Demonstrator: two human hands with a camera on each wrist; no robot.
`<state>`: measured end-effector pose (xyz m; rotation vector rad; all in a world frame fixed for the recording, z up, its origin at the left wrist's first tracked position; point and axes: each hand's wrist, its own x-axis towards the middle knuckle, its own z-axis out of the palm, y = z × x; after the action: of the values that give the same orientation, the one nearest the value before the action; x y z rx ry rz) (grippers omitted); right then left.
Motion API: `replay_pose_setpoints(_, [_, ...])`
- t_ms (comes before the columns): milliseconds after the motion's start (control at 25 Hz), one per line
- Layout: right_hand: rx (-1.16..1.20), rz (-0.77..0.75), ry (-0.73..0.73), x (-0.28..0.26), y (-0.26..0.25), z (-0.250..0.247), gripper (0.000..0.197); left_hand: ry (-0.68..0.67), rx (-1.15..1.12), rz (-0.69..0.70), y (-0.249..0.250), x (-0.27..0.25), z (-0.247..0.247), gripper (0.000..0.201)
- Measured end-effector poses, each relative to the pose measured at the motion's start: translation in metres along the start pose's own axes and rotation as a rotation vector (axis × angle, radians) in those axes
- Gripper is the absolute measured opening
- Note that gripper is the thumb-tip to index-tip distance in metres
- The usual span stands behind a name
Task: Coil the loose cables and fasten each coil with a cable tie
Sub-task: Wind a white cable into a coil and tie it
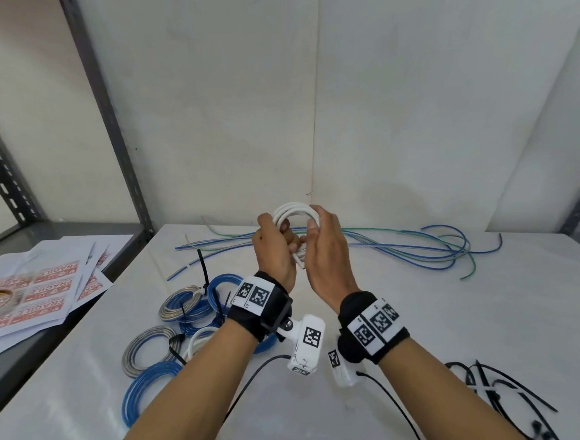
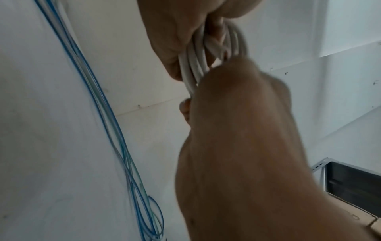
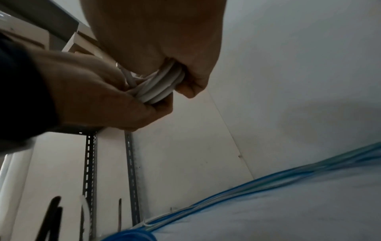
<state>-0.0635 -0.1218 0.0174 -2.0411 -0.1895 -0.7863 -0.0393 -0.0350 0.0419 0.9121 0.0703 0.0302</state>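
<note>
White table (image 1: 426, 330) w/ a smooth, slightly glossy top carries long loose blue and green cables (image 1: 403, 246) across the back, plus round tied coils (image 1: 185, 306) in blue and grey at the left and thin black cable ties (image 1: 499, 387) at the right. Both hands are up above it on the white cable coil (image 1: 293, 210), a stiff round loop of several turns. Left hand (image 1: 272, 246) has fingers curled right round one side, right hand (image 1: 325, 248) wraps fingers and thumb round the other.

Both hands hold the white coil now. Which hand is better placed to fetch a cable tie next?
Probably the right hand: the loose black cable ties lie on the table's near right side. The left hand can keep gripping the white coil.
</note>
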Motion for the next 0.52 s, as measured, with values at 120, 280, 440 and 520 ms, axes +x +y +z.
replay_pose_setpoints(120, [-0.074,-0.079,-0.043,0.01,0.013,-0.014,0.032,-0.171,0.202,-0.063,0.011,0.008,-0.013,0.048])
replay_pose_setpoints(280, [-0.191,-0.162,-0.248,0.011,0.02,-0.037,0.033,-0.431,0.705,-0.105,0.031,0.02,-0.019,0.054])
replay_pose_setpoints(440, [-0.219,-0.22,-0.306,0.0,0.021,-0.057,0.034,-0.679,0.55,-0.373,0.028,0.019,-0.015,0.041])
replay_pose_setpoints(520, [-0.298,-0.243,-0.295,-0.005,0.027,-0.067,0.034,-0.692,0.489,-0.406,0.015,0.009,-0.005,0.046])
